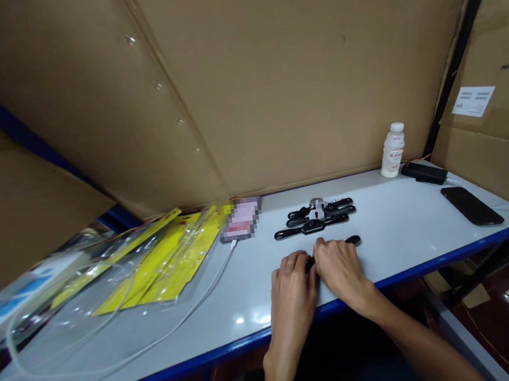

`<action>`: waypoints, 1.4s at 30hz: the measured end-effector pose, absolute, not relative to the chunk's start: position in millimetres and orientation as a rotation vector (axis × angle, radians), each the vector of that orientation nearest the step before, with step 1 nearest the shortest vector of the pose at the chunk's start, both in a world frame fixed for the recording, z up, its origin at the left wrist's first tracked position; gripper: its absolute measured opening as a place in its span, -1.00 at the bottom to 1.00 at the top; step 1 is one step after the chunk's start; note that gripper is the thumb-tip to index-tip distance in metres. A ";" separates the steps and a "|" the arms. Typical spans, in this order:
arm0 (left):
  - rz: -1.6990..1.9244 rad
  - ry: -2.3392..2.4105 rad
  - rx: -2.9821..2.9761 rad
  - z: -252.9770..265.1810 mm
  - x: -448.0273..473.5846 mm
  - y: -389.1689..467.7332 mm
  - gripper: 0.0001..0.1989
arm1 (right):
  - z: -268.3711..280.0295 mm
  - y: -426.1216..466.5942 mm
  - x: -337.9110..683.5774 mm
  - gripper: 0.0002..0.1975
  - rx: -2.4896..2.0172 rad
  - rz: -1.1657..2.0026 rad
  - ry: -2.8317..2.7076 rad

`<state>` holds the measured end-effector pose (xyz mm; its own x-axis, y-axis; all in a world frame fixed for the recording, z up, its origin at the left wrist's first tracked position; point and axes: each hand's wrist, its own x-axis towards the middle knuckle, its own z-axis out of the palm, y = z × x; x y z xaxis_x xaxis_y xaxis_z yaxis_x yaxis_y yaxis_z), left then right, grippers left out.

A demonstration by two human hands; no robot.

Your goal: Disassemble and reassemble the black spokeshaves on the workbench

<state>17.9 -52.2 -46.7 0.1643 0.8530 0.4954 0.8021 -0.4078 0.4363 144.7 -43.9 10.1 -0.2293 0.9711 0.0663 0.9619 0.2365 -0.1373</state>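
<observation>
both hands on the near blk tool, its middle mostly covered

far l., a white-and-blue box (20, 302) is cut off by the frame & partly under clear plastic, print too blurred to read. next, yellow cards (170, 264) in clear bags overlap, so no exact count. a phone (242, 220) w/ pixelated screen lies by their r. end, its white cable (211, 288) looping back l. & out of view.

then your l. hand (290, 282), fingers curled in narrow on the near blk tool (353, 240), which is at the front part of the tabletop (396, 234). its long axis runs l. to r., approx parallel to the front edge, w/ one handle end pointing r. & slightly away from you; the l. end is hidden by your hands. just beyond, similar blk tools (312, 228) lie in a row, axes also l.–r., rear ones partly covered.

your r. hand (339, 267) closes over the near tool, handle tip sticking out past it; can't tell how tight either grip is.

farther r.: a bottle (393, 153), a blk item (423, 173) beside it, a dark phone (472, 205), & a carton (495, 134) cut off by the frame.
</observation>
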 end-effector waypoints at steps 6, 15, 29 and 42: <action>1.396 1.603 2.248 -49.8 18.3 -53.8 -0.70 | 9.7 -50.5 176.7 -0.65 -1.985 0.041 -2.230; 1.372 1.663 2.197 -48.0 19.9 -58.4 -0.67 | 20.5 -27.9 251.8 -0.66 -2.208 -0.100 -1.905; 1.427 1.652 2.190 -52.3 17.9 -54.5 -0.66 | -3.7 -7.8 184.0 -0.47 -1.658 0.133 -2.438; 1.152 1.700 2.473 -60.6 18.0 -49.6 -0.66 | 14.0 -50.1 222.7 -0.68 -1.544 0.149 -2.300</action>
<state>18.0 -49.6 -60.6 0.1852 0.7865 0.5891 0.8388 -0.4389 0.3223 222.7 -50.1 14.0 -0.3346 0.9113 0.2399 0.8728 0.3957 -0.2858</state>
